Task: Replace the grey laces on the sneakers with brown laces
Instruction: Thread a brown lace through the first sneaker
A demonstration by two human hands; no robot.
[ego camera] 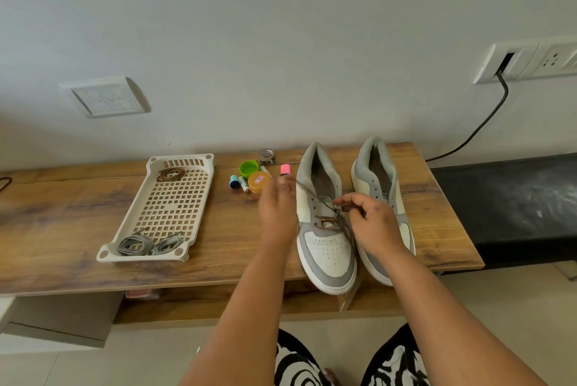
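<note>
The table (93,260) carries everything. Left of the two sneakers (327,248) sits one tray (162,214), probably a sorting bin: two coiled grey laces (135,244) at its near end, one spare brown coil (170,174) at its far end. The left sneaker, nearer the tray, holds a brown lace (327,220) through its lowest eyelets. The right hand (374,223) pinches one end; the blurred left hand (278,214) seems to draw the other strand taut, though I cannot tell its grip.
</note>
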